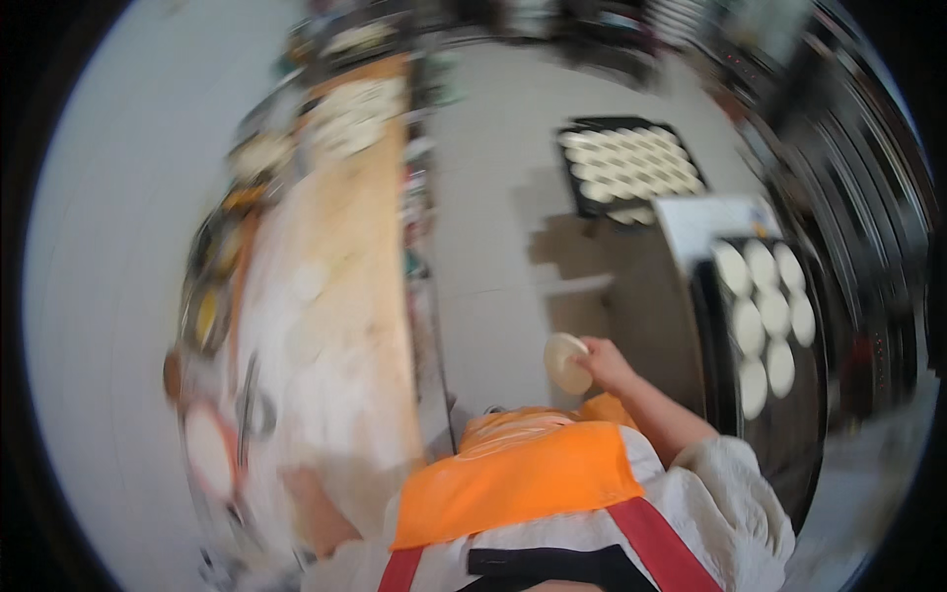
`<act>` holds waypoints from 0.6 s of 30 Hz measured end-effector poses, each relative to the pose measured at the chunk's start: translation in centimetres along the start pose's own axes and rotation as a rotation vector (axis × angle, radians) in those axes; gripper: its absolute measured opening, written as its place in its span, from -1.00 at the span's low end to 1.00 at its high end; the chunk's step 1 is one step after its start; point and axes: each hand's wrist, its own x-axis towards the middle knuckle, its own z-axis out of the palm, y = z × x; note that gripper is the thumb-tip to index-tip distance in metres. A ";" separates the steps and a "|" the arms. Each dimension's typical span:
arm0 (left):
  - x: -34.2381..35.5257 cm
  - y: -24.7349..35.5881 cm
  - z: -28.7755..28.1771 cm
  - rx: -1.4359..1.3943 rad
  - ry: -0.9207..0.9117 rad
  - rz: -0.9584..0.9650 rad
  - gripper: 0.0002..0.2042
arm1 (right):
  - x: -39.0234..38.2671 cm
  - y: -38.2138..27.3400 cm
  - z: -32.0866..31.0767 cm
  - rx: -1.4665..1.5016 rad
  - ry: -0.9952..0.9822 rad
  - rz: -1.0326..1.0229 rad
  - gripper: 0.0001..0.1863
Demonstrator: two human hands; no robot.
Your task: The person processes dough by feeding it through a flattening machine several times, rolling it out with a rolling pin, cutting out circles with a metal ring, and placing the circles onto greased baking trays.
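Observation:
My right hand is closed on the edge of a flat round of pale dough, held over the floor between the worktable and the baking tray. To the right, several dough rounds lie in rows on a dark baking tray. Low on the left, my left hand is over the near end of the floured wooden worktable. Motion smears its fingers, and I cannot make out anything in it.
A second dark tray full of small dough pieces stands farther off. Flattened dough lies at the table's far end. Bowls, a red-rimmed container of white powder and a dark rod-like tool line its left side. Dark oven-like units stand right.

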 end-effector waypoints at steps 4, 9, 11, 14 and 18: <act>-1.2 2.4 -6.0 -0.832 0.085 -0.474 -0.60 | -7.1 4.6 -15.3 0.317 0.479 -0.175 -0.66; 1.3 5.9 -23.5 -1.756 0.356 -0.373 -0.58 | -13.9 10.7 -31.7 0.850 1.101 -0.347 -0.53; 1.5 8.9 -30.0 -2.032 0.332 -0.134 -0.56 | -16.5 16.8 -37.1 0.895 1.326 -0.299 -0.50; -0.3 16.3 -40.7 -2.204 0.104 0.332 -0.54 | -18.8 22.7 -41.8 0.824 1.428 -0.185 -0.42; -15.4 30.3 -61.3 -2.102 -0.313 0.905 -0.60 | -20.2 19.9 -39.3 -0.145 1.597 0.183 -0.41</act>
